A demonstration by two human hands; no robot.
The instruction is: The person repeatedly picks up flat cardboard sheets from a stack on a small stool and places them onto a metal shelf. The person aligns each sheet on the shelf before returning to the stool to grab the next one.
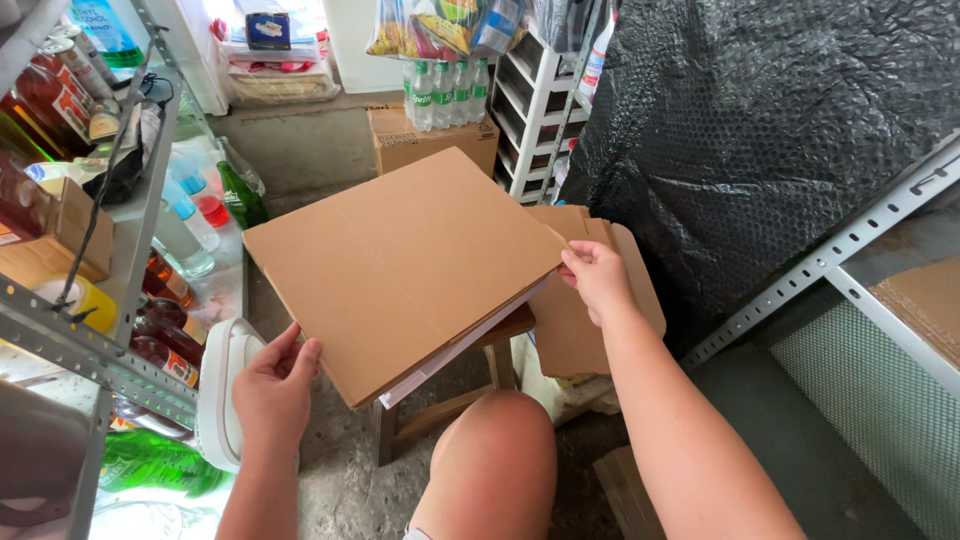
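Flattened cardboard box (400,265) held tilted over a wooden stool (470,385), above the knee. Left hand (275,385) grips its near-left edge: thumb on top, fingers curled beneath, out of sight. Right hand (597,275) pinches the right corner, fingertips closed on the flap edge. More flat cardboard sheets (575,335) lie behind, at the stool's right edge.

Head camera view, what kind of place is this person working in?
Probably a storeroom or the back of a small shop. Metal shelving holds many bottles, a shrink-wrapped pack of water bottles sits on a carton, and both hands, left hand and right hand, hold a flattened cardboard box.
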